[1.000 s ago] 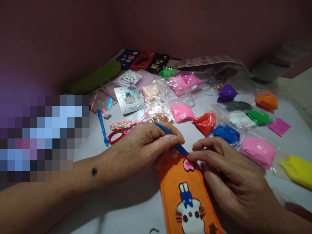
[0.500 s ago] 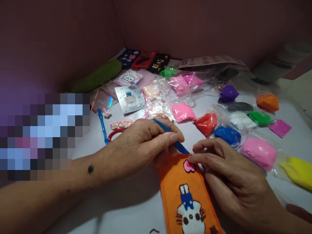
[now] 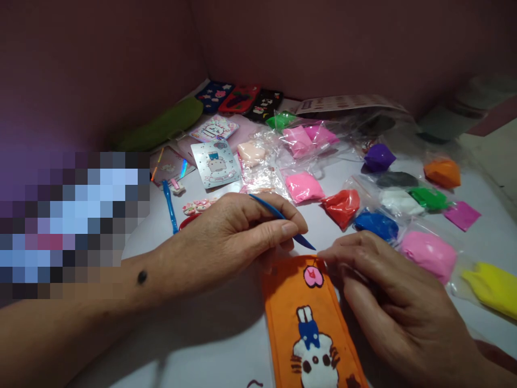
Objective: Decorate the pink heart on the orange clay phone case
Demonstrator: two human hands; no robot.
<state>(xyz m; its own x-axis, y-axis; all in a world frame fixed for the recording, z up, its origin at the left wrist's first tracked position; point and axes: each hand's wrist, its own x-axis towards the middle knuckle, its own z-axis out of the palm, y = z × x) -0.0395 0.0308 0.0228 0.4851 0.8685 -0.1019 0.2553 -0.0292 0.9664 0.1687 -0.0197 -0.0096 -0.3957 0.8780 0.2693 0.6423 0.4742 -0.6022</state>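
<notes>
In the head view my left hand (image 3: 250, 229) is closed around a blue modelling-clay knife (image 3: 305, 242), its tip just above the top edge of an orange phone case (image 3: 283, 312). The case looks covered in clay and bears a white cat figure (image 3: 309, 345) in blue, upside down as I see it. Near its top edge sits a pink heart (image 3: 313, 276) with a dark outline and a small red mark. My right hand (image 3: 388, 302) is at the case's upper right corner, fingers curled and fingertips together; whatever they pinch is too small to make out.
Bagged clay lies to the right and behind, including red (image 3: 342, 207), blue (image 3: 375, 224), pink (image 3: 428, 252) and yellow (image 3: 495, 285). A second blue tool (image 3: 170, 207) and a cat card (image 3: 216, 164) lie left. Decorated phone cases (image 3: 240, 98) stand at the back wall.
My right fingertips have moved off the heart to the case's top corner, and the red mark on the heart now shows. The blue knife tip has lifted slightly from the edge.
</notes>
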